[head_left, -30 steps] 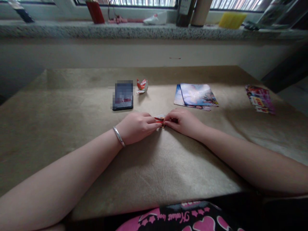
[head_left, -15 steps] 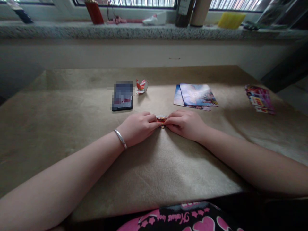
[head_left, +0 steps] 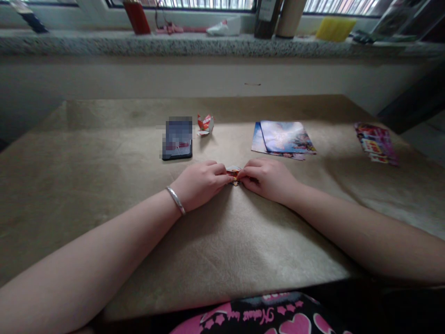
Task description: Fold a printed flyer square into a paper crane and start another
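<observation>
My left hand [head_left: 200,183], with a silver bangle on its wrist, and my right hand [head_left: 268,178] meet at the middle of the tan table [head_left: 86,176]. Both are closed, pinching a small folded piece of red, white and yellow paper [head_left: 234,173] between their fingertips, low over the table top. Most of that paper is hidden by my fingers. A second small folded red and white paper piece [head_left: 205,124] lies further back on the table.
A dark phone [head_left: 177,138] lies behind my left hand. A small stack of colourful printed sheets [head_left: 284,138] lies back right, with more printed paper [head_left: 376,142] near the right edge. The window ledge [head_left: 194,44] behind holds a red cup, bottles and a yellow item.
My hands have drawn slightly closer together over the small paper, covering more of it. Nothing else has moved.
</observation>
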### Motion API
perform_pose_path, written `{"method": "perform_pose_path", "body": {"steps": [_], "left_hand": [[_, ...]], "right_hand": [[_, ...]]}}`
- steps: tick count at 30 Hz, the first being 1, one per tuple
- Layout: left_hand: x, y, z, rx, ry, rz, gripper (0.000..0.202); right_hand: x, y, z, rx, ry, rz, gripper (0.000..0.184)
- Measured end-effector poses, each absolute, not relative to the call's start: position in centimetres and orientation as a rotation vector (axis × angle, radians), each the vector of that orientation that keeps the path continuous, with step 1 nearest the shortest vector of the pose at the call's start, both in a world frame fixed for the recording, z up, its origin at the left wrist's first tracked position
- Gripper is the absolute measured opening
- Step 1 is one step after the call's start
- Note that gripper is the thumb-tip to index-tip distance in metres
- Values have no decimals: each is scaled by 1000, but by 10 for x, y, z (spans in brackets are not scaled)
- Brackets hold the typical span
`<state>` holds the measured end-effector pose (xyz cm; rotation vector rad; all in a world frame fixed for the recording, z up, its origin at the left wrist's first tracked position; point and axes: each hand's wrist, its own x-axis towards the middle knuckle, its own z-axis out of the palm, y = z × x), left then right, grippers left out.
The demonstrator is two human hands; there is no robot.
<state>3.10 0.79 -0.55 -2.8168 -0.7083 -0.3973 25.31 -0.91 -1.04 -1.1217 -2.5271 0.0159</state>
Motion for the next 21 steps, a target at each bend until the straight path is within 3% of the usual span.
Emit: {"method": "perform_pose_path", "body": {"steps": [21], "left_hand": [[36, 3, -2, -2821, -825, -348, 20]], "right_hand": [[249, -10, -9, -1220, -2476, 102, 17]]}}
